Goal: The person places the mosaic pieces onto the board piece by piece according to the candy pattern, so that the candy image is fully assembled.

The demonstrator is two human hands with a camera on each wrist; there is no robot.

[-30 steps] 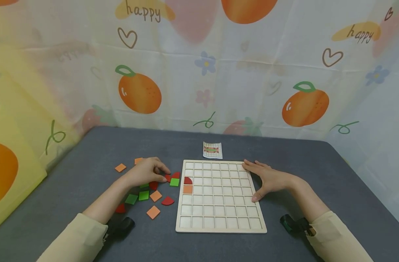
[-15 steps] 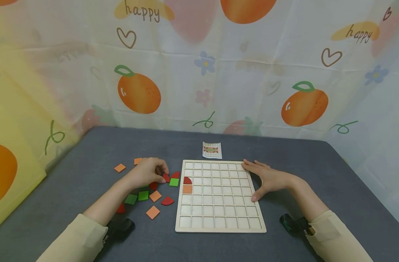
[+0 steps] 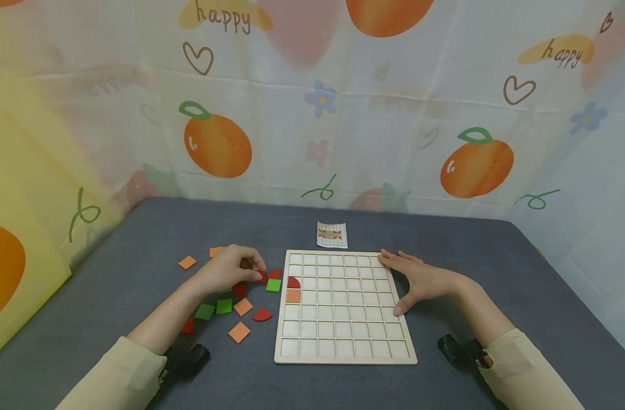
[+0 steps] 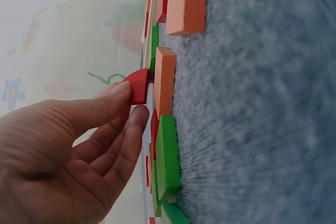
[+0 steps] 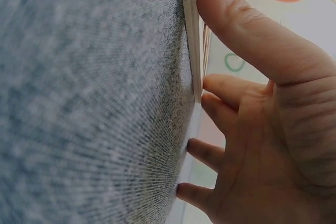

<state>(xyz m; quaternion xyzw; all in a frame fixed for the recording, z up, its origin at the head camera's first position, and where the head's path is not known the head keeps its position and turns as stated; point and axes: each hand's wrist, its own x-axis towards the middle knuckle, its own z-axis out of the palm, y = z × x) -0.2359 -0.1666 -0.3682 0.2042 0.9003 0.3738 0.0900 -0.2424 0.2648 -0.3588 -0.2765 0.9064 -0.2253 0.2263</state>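
My left hand (image 3: 230, 270) pinches a red quarter-circle tile (image 4: 138, 86) between thumb and fingers, raised over the loose tiles left of the board. A wooden grid board (image 3: 346, 360) lies flat in the middle of the table. In its leftmost column sit a red quarter-circle tile (image 3: 294, 282) and, just below it, an orange square tile (image 3: 293, 296). With fingers spread, my right hand (image 3: 426, 282) rests at the board's right edge, thumb on the rim in the right wrist view. Beside the board's left edge lie a green square tile (image 3: 273, 285) and another red tile (image 3: 274, 274).
Several orange, green and red tiles are scattered left of the board, among them an orange square (image 3: 239, 332), a red quarter circle (image 3: 261, 314) and a green square (image 3: 224, 306). A small pattern card (image 3: 332, 235) lies behind the board. A printed curtain (image 3: 317, 131) hangs beyond the table.
My left hand shifts only slightly, and the red tile in its fingertips has turned a little. My right hand and the board stay where they were.
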